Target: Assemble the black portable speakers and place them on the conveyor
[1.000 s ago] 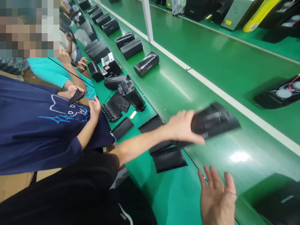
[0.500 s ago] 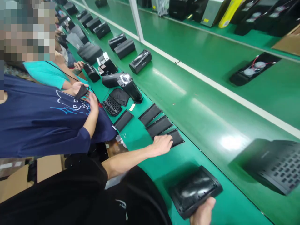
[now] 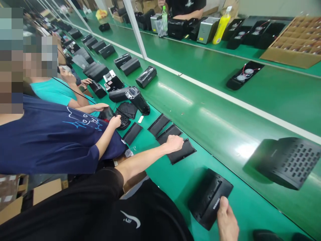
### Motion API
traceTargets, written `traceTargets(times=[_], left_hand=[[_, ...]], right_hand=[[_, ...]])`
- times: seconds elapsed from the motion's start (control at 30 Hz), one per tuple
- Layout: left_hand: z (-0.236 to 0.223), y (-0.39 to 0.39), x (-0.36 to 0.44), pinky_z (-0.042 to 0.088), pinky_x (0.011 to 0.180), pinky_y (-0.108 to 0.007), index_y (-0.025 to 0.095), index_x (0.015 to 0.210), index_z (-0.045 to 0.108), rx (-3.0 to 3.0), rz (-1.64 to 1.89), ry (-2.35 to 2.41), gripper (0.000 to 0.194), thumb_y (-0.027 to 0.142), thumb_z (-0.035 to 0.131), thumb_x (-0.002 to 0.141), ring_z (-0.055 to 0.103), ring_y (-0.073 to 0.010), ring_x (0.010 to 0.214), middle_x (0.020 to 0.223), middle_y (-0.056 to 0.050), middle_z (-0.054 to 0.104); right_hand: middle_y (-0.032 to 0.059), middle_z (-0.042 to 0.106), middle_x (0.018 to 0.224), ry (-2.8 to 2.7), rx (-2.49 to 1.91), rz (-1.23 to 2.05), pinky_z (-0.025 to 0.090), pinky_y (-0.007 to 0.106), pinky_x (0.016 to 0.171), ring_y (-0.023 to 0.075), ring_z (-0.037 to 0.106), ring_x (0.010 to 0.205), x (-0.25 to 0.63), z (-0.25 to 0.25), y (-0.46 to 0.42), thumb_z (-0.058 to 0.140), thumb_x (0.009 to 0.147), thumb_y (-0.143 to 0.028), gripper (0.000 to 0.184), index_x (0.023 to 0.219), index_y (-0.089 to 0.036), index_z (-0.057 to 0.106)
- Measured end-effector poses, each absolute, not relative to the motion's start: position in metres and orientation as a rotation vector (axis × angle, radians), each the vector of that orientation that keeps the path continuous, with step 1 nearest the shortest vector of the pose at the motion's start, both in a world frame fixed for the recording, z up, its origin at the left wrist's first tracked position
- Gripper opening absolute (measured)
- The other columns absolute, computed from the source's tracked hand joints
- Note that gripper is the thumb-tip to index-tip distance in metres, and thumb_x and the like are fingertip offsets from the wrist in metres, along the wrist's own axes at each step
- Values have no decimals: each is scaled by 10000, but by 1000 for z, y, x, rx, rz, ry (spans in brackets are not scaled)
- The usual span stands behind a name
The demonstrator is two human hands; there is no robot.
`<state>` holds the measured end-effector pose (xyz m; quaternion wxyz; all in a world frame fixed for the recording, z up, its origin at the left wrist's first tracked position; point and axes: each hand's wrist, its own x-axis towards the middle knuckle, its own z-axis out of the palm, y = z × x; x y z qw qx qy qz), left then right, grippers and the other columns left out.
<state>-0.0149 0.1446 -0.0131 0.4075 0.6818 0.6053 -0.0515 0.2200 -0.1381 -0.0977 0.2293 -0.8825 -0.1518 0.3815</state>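
My right hand [image 3: 227,219] grips a black speaker housing [image 3: 210,197] by its near edge, thumb on top beside small white lettering. The housing is tilted above the green bench. Over two flat black mesh-like panels, my left hand [image 3: 174,144] has its fingers curled together. Its fingertips are at the edge of the nearest panel [image 3: 184,152] and partly cover the middle panel [image 3: 169,132]; what they pinch, if anything, is hidden. A third panel [image 3: 158,124] lies just beyond, and another panel [image 3: 132,133] is to the left.
A perforated speaker housing [image 3: 283,164] sits on the green belt [image 3: 200,124] at right. Further housings [image 3: 146,77] line it. Left of me, a co-worker in a navy shirt [image 3: 57,134] handles a black part. A yellow bottle [image 3: 222,25] and carton [image 3: 296,40] stand across.
The speaker housing has turned in my right hand, from its glossy side to a matte side with lettering. My left hand has shifted slightly off the nearest panel. The view has tilted up.
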Motion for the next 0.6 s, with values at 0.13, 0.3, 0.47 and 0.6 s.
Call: traceTargets(times=[0.13, 0.3, 0.47, 0.6], left_hand=[[-15, 133, -18, 588, 969, -454, 157, 1219, 693, 1777, -190, 1496, 332, 418, 643, 1020, 687, -247, 1114, 1245, -112, 698], [-2, 103, -15, 505, 834, -368, 184, 749, 731, 1855, -170, 1423, 336, 372, 555, 966, 721, -251, 888, 816, -86, 755], [22, 73, -8, 393, 648, -288, 199, 670, 703, 1778, 0, 1397, 304, 375, 581, 887, 614, -158, 643, 656, -17, 708], [38, 56, -12, 381, 624, -254, 187, 669, 675, 1622, 132, 1345, 285, 407, 656, 849, 559, -118, 600, 594, 26, 639]], right_hand=[[183, 754, 1039, -350, -2583, 894, 499, 649, 956, 496, 652, 1133, 238, -77, -146, 507, 776, -880, 734, 1079, -264, 764], [214, 717, 1173, -373, -2459, 697, 472, 582, 1068, 453, 646, 1189, 204, -23, -138, 580, 868, -752, 696, 1230, -178, 733], [140, 674, 1390, -343, -1853, 1212, 572, 437, 948, 325, 674, 1193, 131, 0, -124, 698, 868, -729, 826, 1490, -200, 575], [128, 734, 1277, -343, -1911, 1130, 567, 414, 955, 330, 673, 1181, 118, -9, -137, 678, 878, -741, 796, 1408, -147, 666]])
